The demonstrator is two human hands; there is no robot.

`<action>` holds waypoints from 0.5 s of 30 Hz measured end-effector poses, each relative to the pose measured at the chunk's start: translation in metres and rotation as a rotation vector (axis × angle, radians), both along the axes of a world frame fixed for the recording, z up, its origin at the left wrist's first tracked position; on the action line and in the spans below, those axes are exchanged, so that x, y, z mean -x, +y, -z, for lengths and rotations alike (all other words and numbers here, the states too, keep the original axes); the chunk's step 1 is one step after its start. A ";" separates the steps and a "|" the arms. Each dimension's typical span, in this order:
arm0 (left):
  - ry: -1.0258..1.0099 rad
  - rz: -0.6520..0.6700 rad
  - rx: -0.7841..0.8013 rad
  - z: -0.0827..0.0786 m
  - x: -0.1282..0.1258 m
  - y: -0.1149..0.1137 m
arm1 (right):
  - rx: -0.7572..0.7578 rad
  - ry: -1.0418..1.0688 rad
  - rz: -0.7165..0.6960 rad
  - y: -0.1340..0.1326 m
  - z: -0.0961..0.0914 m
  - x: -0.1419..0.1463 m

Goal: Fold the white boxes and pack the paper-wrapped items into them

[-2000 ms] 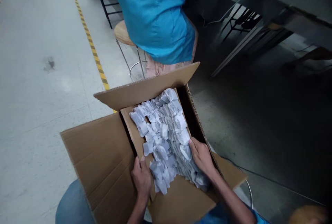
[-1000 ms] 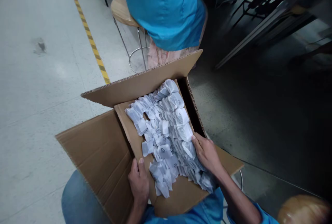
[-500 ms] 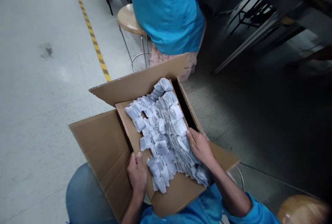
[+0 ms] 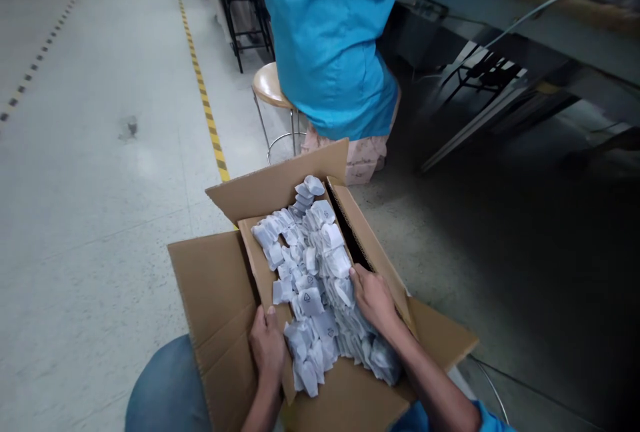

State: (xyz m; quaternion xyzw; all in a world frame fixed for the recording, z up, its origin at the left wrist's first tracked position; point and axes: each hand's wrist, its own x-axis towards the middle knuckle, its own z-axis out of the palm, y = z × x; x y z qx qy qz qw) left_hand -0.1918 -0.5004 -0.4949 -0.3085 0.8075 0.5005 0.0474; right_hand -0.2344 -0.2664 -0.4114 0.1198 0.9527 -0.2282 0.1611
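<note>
Brown cardboard fills the lower centre of the frame: an open box (image 4: pixel 215 299) with its flaps spread, and within its opening a cardboard tray (image 4: pixel 263 275) heaped with small white packets (image 4: pixel 323 285). At the tray's left edge, the left hand (image 4: pixel 269 345) has a narrow grip, thumb on top, with the other fingertips hidden beside the box wall. Opposite, the right hand (image 4: pixel 374 295) pinches the right edge, its thumb next to the packets and its remaining fingers mostly out of sight.

The step in hand seems to be steadying the loaded tray at the box's mouth; whether it rests on anything beneath cannot be told. Any move from here would call for both sides to travel evenly, since the loose packets near the lower end look liable to slide.
</note>
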 end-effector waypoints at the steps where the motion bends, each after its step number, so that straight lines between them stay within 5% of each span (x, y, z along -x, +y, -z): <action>1: -0.002 -0.007 -0.008 0.005 0.005 0.000 | -0.011 -0.004 -0.006 -0.002 0.002 0.006; 7: -0.007 -0.061 0.006 0.027 0.031 -0.001 | -0.036 -0.012 -0.060 -0.020 0.015 0.044; 15: -0.065 -0.105 0.039 0.046 0.030 0.002 | -0.016 -0.062 -0.075 -0.033 0.021 0.039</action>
